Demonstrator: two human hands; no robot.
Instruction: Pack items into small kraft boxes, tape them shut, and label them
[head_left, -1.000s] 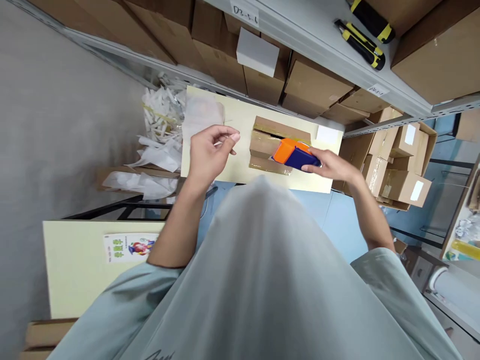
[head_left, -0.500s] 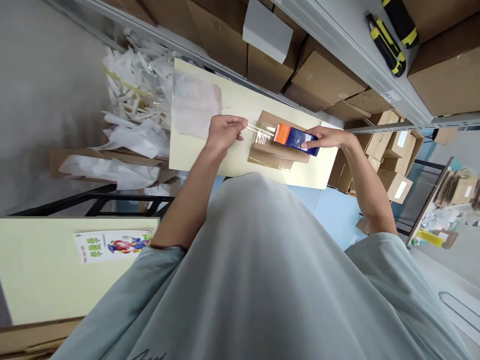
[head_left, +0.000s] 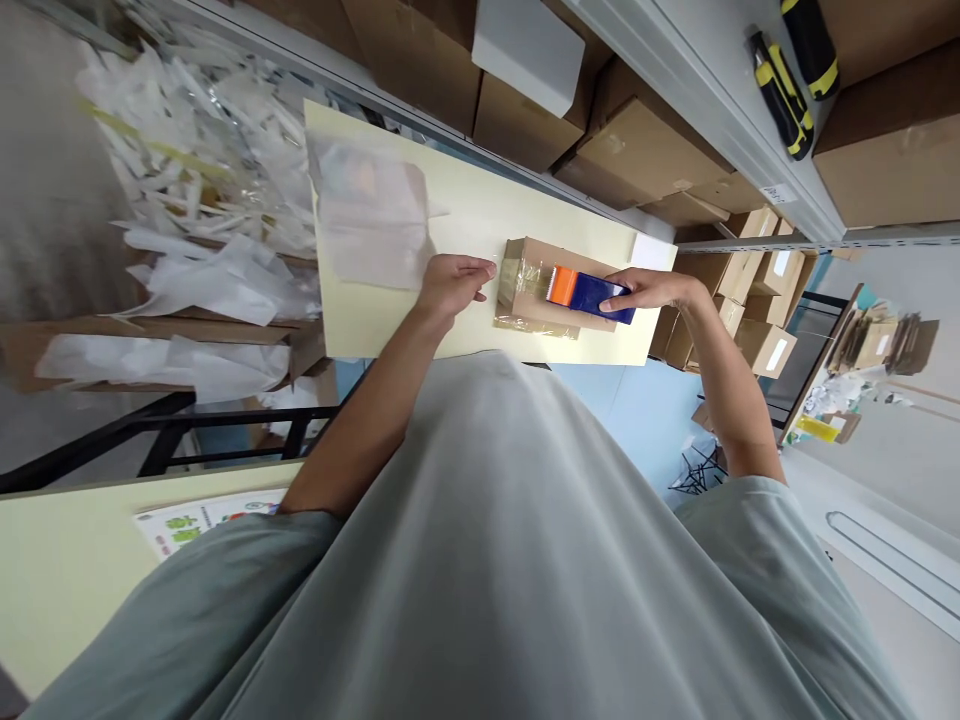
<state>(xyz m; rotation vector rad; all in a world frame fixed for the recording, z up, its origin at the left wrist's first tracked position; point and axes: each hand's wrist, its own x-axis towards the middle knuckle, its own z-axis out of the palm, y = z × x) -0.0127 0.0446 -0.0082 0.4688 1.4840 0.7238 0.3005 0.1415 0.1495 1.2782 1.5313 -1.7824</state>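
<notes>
A small cardboard box (head_left: 529, 300) lies on a pale yellow table (head_left: 465, 215) in front of me. My right hand (head_left: 649, 290) is closed round an orange and blue tape dispenser (head_left: 589, 291) that rests on top of the box. My left hand (head_left: 450, 285) is at the box's left end, fingers pinched on the free end of clear tape (head_left: 516, 280) that runs from the dispenser over the box top. My grey shirt hides the table's near edge.
A clear plastic bag (head_left: 371, 215) lies on the table's left part. White packing scraps (head_left: 202, 200) pile up at left. Shelves with cardboard boxes (head_left: 630, 150) stand behind; two yellow-black tools (head_left: 784, 95) lie on an upper shelf. A second table with a printed leaflet (head_left: 199, 515) is at lower left.
The dispenser moved from above the box down onto its top. My left hand took the tape end and carried it to the box's left end. The camera tilted.
</notes>
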